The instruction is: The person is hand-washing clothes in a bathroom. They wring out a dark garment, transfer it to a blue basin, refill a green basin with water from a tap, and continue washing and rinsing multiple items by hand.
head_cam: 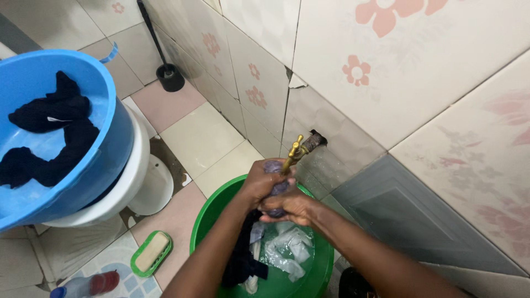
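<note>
Head view: left hand point(264, 182) and right hand point(292, 207) both clenched a dark wet cloth point(277, 190) under the brass tap point(294, 152), above the green basin point(205, 221).

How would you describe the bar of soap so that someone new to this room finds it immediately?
Start at the green basin under the brass tap, where both hands wring dark cloth. On the floor just left of the basin lies a small green soap dish holding the soap bar. It is the only pale beige, oblong block there.
</note>
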